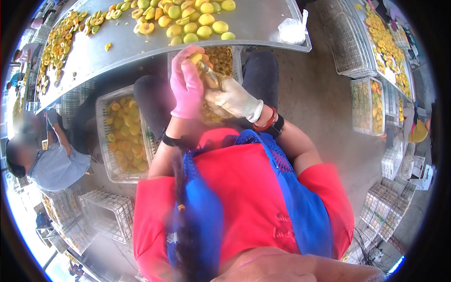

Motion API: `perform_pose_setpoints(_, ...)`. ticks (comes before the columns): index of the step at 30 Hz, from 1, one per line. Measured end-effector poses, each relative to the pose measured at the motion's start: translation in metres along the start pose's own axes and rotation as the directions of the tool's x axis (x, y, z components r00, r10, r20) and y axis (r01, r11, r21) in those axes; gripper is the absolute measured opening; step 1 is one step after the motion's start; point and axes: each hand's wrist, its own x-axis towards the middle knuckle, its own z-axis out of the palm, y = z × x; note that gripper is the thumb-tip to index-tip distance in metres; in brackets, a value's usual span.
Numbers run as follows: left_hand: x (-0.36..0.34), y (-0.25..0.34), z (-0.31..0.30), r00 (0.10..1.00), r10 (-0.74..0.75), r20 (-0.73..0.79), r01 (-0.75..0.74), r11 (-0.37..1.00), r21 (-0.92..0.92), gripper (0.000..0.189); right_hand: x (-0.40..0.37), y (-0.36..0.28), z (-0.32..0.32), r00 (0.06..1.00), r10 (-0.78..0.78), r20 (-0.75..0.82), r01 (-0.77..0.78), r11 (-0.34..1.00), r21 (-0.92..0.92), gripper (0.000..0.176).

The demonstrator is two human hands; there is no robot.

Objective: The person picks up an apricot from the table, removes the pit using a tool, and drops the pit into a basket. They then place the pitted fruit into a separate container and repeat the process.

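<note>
My left hand (186, 87), in a pink glove, is closed around a yellow-orange apricot (196, 58), partly hidden by the fingers. My right hand (233, 97), in a white glove, grips a small hand tool (210, 77) with a metal end. That tool meets the apricot, but its exact shape is blurred. Both hands are above a crate of brownish pits or scraps (221, 57), between my knees. Just beyond them, whole and halved apricots (190, 27) are heaped on the metal table (253, 30).
A white crate (101, 136) of apricot halves stands by my left leg. A clear plastic bag (291, 31) lies at the table's right corner. Stacked crates (340, 44) stand to the right, another crate (109, 214) behind left. A person (58, 164) sits at the left.
</note>
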Motion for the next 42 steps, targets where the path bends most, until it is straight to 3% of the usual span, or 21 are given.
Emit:
perform_pose_setpoints(2, -0.002, -0.003, -0.003, 1.0, 0.004, 0.026, -0.006, 0.997, 0.078, 0.045, 0.004, 0.003, 0.006, 0.955, -0.292, -0.047, 0.275, 0.935, -0.224, 0.024)
perform_pose_setpoints(6, -0.002, -0.003, -0.002, 0.997, -0.074, 0.039, 0.075, 0.996, -0.044, 0.045, 0.006, 0.002, 0.012, 0.921, -0.386, -0.053, 0.352, 0.882, -0.315, 0.017)
perform_pose_setpoints(8, -0.002, 0.006, -0.006, 0.981, -0.18, 0.072, 0.188, 0.975, -0.122, 0.048, -0.006, -0.009, 0.001, 0.994, 0.082, 0.075, -0.089, 0.991, 0.097, 0.011)
perform_pose_setpoints(9, -0.002, 0.011, -0.008, 0.968, -0.233, 0.09, 0.245, 0.956, -0.16, 0.049, -0.012, -0.022, 0.001, 0.934, 0.291, 0.207, -0.34, 0.902, 0.265, 0.008)
perform_pose_setpoints(10, -0.001, 0.014, -0.009, 0.961, -0.251, 0.118, 0.268, 0.951, -0.157, 0.052, -0.015, -0.029, 0.005, 0.925, 0.289, 0.245, -0.365, 0.853, 0.373, 0.006)
perform_pose_setpoints(14, -0.003, 0.013, -0.019, 0.938, -0.269, 0.221, 0.3, 0.946, -0.123, 0.051, -0.017, -0.031, -0.004, 0.894, 0.299, 0.334, -0.394, 0.88, 0.265, 0.006)
perform_pose_setpoints(18, -0.001, -0.001, -0.039, 0.929, -0.132, 0.345, 0.046, 0.968, 0.247, 0.042, -0.018, -0.021, -0.009, 0.835, 0.292, 0.467, -0.477, 0.807, 0.348, 0.007)
perform_pose_setpoints(21, -0.002, -0.008, -0.043, 0.894, -0.197, 0.403, 0.195, 0.98, 0.044, 0.043, -0.018, -0.01, -0.01, 0.804, 0.321, 0.5, -0.545, 0.733, 0.407, 0.008)
perform_pose_setpoints(22, -0.006, -0.006, -0.04, 0.882, -0.317, 0.349, 0.369, 0.925, -0.091, 0.042, -0.016, -0.002, -0.011, 0.793, 0.312, 0.523, -0.562, 0.706, 0.432, 0.009)
perform_pose_setpoints(25, -0.002, 0.005, -0.023, 0.941, -0.334, -0.052, 0.327, 0.939, -0.108, 0.043, -0.017, 0.019, -0.005, 0.858, 0.257, 0.444, -0.462, 0.764, 0.45, 0.013)
perform_pose_setpoints(27, 0.003, 0.03, -0.033, 0.97, -0.159, -0.183, 0.164, 0.986, 0.013, 0.042, -0.024, 0.016, 0.005, 0.885, 0.29, 0.365, -0.435, 0.795, 0.423, 0.012)
perform_pose_setpoints(28, 0.011, 0.036, -0.039, 0.893, -0.299, -0.336, 0.224, 0.944, -0.243, 0.04, -0.022, 0.019, 0.006, 0.922, 0.269, 0.28, -0.356, 0.873, 0.333, 0.011)
perform_pose_setpoints(30, 0.008, 0.036, -0.083, 0.893, -0.164, -0.419, 0.121, 0.984, -0.127, 0.034, -0.019, 0.028, 0.009, 0.994, 0.071, 0.088, -0.08, 0.991, 0.103, 0.006)
perform_pose_setpoints(32, -0.009, 0.051, -0.131, 0.862, -0.017, -0.506, 0.112, 0.981, 0.157, 0.027, -0.011, 0.046, 0.003, 0.999, 0.028, 0.017, -0.028, 0.999, -0.017, 0.006)
perform_pose_setpoints(33, -0.023, 0.054, -0.169, 0.853, 0.218, -0.474, 0.235, 0.651, 0.722, 0.03, -0.005, 0.059, -0.003, 1.0, 0.0, -0.025, -0.002, 0.997, -0.078, 0.006)
perform_pose_setpoints(34, -0.034, 0.063, -0.192, 0.793, 0.201, -0.575, 0.462, 0.415, 0.783, 0.036, 0.001, 0.081, -0.014, 0.987, 0.152, -0.047, -0.159, 0.947, -0.28, 0.007)
perform_pose_setpoints(35, -0.039, 0.094, -0.192, 0.722, -0.047, -0.69, 0.669, 0.3, 0.68, 0.046, 0.003, 0.075, -0.014, 0.939, 0.333, -0.084, -0.341, 0.874, -0.348, 0.018)
perform_pose_setpoints(36, -0.069, 0.067, -0.254, 0.81, 0.097, -0.579, 0.586, -0.066, 0.808, 0.054, 0.003, 0.079, -0.015, 0.921, 0.376, -0.099, -0.388, 0.867, -0.314, 0.018)
perform_pose_setpoints(37, -0.077, 0.069, -0.275, 0.694, -0.019, -0.72, 0.701, -0.212, 0.681, 0.06, 0.003, 0.084, -0.018, 0.902, 0.417, -0.113, -0.432, 0.858, -0.278, 0.018)
perform_pose_setpoints(39, -0.086, 0.071, -0.279, 0.706, 0.118, -0.698, 0.684, -0.368, 0.63, 0.064, 0.002, 0.082, -0.02, 0.923, 0.361, -0.137, -0.385, 0.878, -0.285, 0.018)
perform_pose_setpoints(42, -0.058, 0.058, -0.27, 0.823, 0.192, -0.534, 0.553, -0.056, 0.831, 0.059, 0.003, 0.074, -0.02, 0.923, 0.371, -0.106, -0.386, 0.895, -0.224, 0.02)
